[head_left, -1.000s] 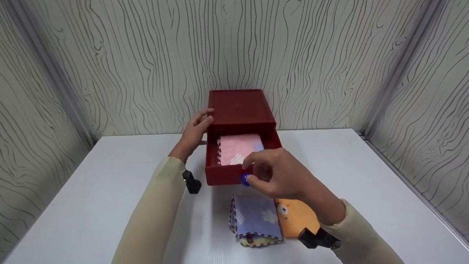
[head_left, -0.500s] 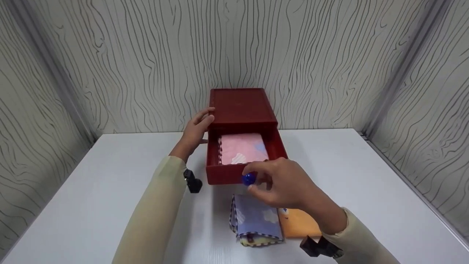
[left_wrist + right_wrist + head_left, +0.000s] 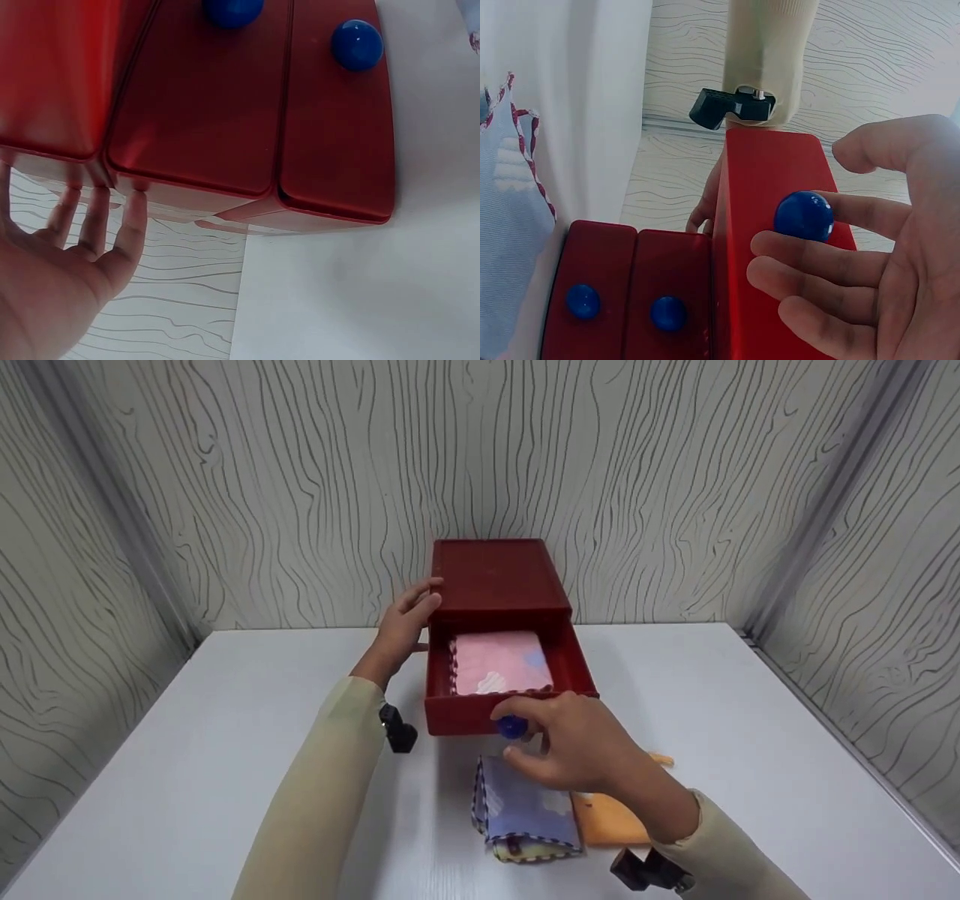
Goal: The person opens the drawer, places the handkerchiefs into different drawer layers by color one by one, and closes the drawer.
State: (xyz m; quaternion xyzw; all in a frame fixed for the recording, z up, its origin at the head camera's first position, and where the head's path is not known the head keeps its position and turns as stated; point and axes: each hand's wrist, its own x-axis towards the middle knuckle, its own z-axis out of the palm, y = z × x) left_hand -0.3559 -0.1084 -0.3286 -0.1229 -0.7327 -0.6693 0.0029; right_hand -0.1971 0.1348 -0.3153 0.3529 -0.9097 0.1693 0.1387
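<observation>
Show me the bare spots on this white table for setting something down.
Bare tabletop lies left of the left sleeve and right of the red drawer unit. It's crowded before the open drawer: right hand at its blue knob, folded blue cloth and orange cloth nearby.

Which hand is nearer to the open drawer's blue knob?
Right: the right hand is right beside the blue knob, while the left hand is farther back, at the left side of the red drawer cabinet.

Free room above open drawer (image 3: 459, 717)
</observation>
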